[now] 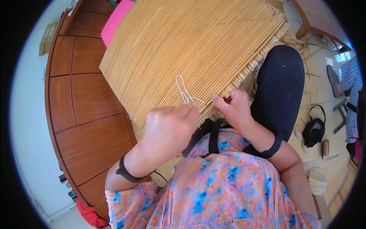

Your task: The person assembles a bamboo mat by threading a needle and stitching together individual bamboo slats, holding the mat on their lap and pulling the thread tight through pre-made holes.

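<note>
- The bare, rounded left hand point(169, 122) is presented with its back upward; the fingers are curled inward, and the fingertips are hidden.
- The left forearm point(143, 158) is angled upward and to the right.
- The bare, partly curled right hand point(237, 108) is positioned near the left; its thumb point(220, 104) is pointed leftward.
- The right forearm point(263, 138) is inclined up-left, with the elbow bent.

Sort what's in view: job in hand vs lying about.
Job in hand, apparently:
stalk mat, right hand at its edge
white string on it, beside the left hand

Lying about, apparently:
black strapped item, at right
red cloth, lower left
loose stalks, perhaps offcuts
</note>
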Motion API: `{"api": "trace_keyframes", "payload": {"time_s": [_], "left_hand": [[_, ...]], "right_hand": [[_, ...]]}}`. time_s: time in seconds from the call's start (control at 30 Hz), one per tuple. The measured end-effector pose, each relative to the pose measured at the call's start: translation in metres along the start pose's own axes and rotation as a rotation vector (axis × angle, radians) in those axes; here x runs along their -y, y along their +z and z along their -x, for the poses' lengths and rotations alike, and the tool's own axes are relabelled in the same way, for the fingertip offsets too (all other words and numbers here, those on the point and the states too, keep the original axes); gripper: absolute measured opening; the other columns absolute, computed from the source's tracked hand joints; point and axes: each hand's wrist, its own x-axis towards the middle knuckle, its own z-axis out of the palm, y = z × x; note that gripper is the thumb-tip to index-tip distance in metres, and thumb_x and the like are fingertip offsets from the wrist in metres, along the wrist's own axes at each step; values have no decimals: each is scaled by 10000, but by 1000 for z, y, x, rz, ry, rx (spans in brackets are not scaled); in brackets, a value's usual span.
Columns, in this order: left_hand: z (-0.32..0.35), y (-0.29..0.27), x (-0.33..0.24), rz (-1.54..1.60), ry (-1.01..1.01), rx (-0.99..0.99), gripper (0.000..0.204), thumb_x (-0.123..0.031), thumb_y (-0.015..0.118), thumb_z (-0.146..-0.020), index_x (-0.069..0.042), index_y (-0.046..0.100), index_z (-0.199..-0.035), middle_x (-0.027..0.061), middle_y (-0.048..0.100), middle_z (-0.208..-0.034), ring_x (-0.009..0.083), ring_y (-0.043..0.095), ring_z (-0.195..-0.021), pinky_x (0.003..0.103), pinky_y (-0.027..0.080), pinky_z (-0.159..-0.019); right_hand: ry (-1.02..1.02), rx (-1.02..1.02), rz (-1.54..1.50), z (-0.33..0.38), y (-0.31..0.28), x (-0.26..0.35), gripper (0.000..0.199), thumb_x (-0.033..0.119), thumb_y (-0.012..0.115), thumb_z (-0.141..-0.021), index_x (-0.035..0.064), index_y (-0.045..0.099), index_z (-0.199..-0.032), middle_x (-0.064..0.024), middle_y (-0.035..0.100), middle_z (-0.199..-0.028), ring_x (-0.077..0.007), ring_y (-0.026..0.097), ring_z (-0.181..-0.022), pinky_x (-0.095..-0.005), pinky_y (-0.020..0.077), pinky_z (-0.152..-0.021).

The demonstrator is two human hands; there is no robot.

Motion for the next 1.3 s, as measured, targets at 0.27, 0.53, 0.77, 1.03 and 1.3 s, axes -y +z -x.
{"api": "trace_keyframes", "payload": {"time_s": [0.27,0.53,0.77,1.03,1.3], "left_hand": [[-14,-26,-3,57,-4,0,134,-77,624,-772,-72,655,-902,82,557,-645,287,607,-590,395,463,-478],[-46,-85,-14,71,159,-179,95,-95,607,-786,-62,666,-853,109,628,-706,336,622,-678,446,475,-572],[-62,-106,-31,42,171,-323,106,-111,613,-773,-78,709,-801,124,639,-662,343,630,-681,450,489,-615],[-61,-46,7,333,92,-374,125,-132,643,-796,-106,742,-868,131,659,-696,333,637,-681,416,504,-635],[-47,22,62,651,-105,-260,142,-154,652,-827,-91,740,-919,126,698,-798,291,659,-715,387,511,-655]], "right_hand": [[-109,-44,-200,-5,-13,12,209,149,705,-843,-41,676,-764,-9,606,-614,-48,517,-557,-250,412,-483],[-322,-156,-405,11,-66,101,172,140,664,-883,-14,702,-817,-12,655,-706,-50,560,-593,-215,450,-524],[-387,-192,156,23,-104,167,253,136,653,-822,-55,630,-657,-66,623,-583,-108,596,-504,-242,469,-464],[-171,-14,628,-14,-77,172,308,153,566,-808,-58,640,-596,-154,623,-524,-190,636,-453,-304,515,-472],[-31,171,786,-84,-20,149,349,191,526,-809,-40,653,-579,-153,656,-560,-201,640,-451,-297,542,-493]]}}
